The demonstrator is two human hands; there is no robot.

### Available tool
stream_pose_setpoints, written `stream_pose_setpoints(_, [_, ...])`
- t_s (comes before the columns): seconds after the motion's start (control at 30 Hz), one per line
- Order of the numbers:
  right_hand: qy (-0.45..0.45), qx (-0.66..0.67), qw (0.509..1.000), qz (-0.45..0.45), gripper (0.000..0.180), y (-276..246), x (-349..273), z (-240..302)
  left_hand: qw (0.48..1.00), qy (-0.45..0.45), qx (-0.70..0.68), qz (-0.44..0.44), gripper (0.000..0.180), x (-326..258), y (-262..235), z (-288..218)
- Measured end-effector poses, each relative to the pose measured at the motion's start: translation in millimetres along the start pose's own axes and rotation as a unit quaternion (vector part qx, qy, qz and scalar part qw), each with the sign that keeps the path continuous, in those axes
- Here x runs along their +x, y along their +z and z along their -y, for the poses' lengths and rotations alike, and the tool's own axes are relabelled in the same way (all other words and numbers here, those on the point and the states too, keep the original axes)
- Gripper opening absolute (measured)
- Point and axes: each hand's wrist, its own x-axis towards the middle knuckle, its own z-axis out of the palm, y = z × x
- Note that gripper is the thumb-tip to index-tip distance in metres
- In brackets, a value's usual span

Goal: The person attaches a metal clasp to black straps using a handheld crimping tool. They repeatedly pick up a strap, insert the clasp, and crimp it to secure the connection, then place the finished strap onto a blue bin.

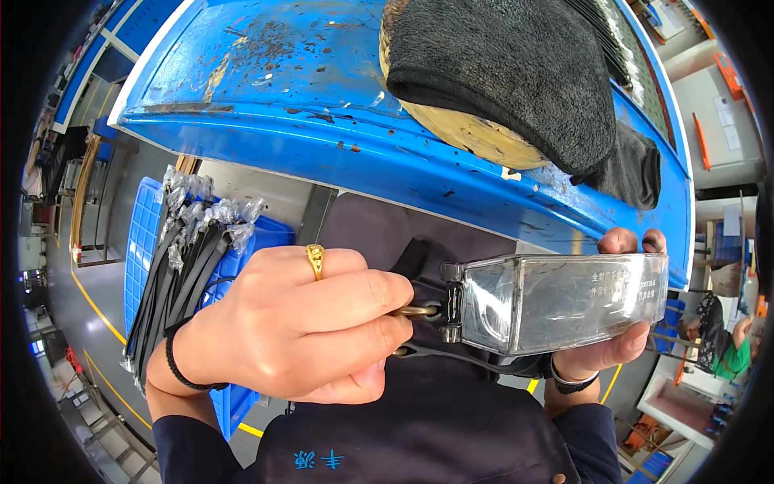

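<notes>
In front of my body I hold a clear plastic case point(556, 302) with printing on its side and a dark hinge-like fitting at its left end. My right hand point(609, 347) grips its right end, the thumb below and fingertips showing over the top edge. My left hand point(306, 323), with a gold ring on one finger, is closed on a brass-coloured metal piece point(421, 310) next to the fitting. The rest of that piece is hidden in my fingers. A dark cord point(451, 359) runs beneath the case toward my right wrist.
Beyond my hands stands a blue workbench point(306, 121) with worn, stained paint. A dark cloth point(500, 73) covers a round wooden block point(476, 133) there. At left, a blue crate point(145, 234) holds several black straps point(173, 274) with plastic-wrapped ends. Another person point(726, 347) is at far right.
</notes>
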Motion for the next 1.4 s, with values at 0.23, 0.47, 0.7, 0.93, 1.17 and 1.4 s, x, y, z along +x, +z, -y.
stream_pose_setpoints(0.23, [0.016,-0.011,1.000,0.003,0.100,-4,1,1,1.000,-0.013,0.005,0.008,0.017,2,0,-5])
stream_pose_setpoints(0.47, [-0.026,0.000,0.999,0.024,0.094,-10,-1,-1,1.000,-0.025,0.000,0.007,0.015,3,1,-5])
stream_pose_setpoints(0.7, [-0.090,0.020,0.991,0.092,0.083,-23,0,-9,0.998,-0.048,-0.032,0.009,0.015,2,1,-3])
stream_pose_setpoints(0.93, [-0.115,0.033,0.990,0.079,0.083,-31,3,-13,0.999,-0.049,-0.002,0.014,0.014,0,-3,-3])
stream_pose_setpoints(1.17, [-0.029,0.065,0.996,-0.044,0.092,-19,9,-2,0.998,0.022,0.056,0.008,0.010,-1,-6,-1])
stream_pose_setpoints(1.4, [0.013,0.056,0.998,0.037,0.098,-11,5,2,0.994,0.047,0.093,0.017,0.008,2,-5,-7])
